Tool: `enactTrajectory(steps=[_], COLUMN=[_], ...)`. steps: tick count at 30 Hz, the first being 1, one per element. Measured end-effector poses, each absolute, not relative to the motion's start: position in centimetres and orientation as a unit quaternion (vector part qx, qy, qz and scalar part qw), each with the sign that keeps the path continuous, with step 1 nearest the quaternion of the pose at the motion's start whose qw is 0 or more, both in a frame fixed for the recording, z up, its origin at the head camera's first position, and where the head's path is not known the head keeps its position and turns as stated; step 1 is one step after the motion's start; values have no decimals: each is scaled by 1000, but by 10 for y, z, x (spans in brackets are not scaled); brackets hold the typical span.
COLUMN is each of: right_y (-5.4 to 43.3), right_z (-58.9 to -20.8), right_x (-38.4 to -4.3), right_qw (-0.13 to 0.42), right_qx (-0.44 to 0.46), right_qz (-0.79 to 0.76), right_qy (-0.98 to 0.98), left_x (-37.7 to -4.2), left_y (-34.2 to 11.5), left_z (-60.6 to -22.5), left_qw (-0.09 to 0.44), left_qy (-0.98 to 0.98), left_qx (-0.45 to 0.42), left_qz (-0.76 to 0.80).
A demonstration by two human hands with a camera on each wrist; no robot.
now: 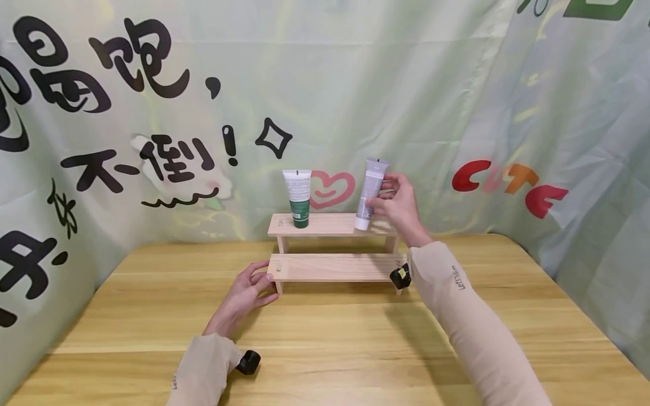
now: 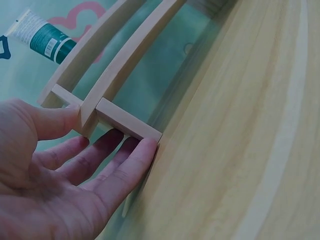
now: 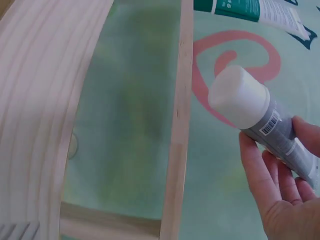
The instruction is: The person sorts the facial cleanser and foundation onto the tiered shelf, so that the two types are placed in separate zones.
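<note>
A two-tier wooden stand point(image 1: 335, 268) rests on the table, and my left hand point(image 1: 242, 298) grips the left end of its lower step. In the left wrist view, the thumb lies at the board's end and the fingers reach along the stand's leg point(image 2: 129, 120). My right hand point(image 1: 401, 207) holds a lavender-grey squeeze tube point(image 1: 372, 189), pinched between thumb and fingers, cap down and slightly tilted. Its white cap point(image 3: 240, 95) is close over the right part of the upper step. On that step's left side, a white and green squeeze tube point(image 1: 298, 197) stands upright on its cap.
The stand is on a wood-grain table point(image 1: 325, 349), toward its back edge. Behind it hangs a pale green printed cloth point(image 1: 335, 90) with black characters and a pink heart. Black wrist cameras sit at both of the person's sleeves point(image 1: 472, 321).
</note>
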State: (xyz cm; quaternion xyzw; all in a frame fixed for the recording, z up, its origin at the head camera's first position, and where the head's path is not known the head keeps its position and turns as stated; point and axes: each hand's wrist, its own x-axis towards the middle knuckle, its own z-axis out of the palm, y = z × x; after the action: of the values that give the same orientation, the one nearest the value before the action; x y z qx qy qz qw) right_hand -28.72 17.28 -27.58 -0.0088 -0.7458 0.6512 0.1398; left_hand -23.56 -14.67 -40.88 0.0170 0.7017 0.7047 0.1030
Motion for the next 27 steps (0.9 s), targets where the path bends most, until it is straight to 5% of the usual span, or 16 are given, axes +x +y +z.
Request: enactTrajectory(steps=[27], right_y=[130], right_z=[-298], right_x=[-298], right_qw=[260], right_qx=[91], right_qz=[580], right_qy=[-767], left_x=[-237], left_y=[-148], left_z=[-409], left_qw=[105], left_qy=[702], left_qx=[15], left_qz=[704])
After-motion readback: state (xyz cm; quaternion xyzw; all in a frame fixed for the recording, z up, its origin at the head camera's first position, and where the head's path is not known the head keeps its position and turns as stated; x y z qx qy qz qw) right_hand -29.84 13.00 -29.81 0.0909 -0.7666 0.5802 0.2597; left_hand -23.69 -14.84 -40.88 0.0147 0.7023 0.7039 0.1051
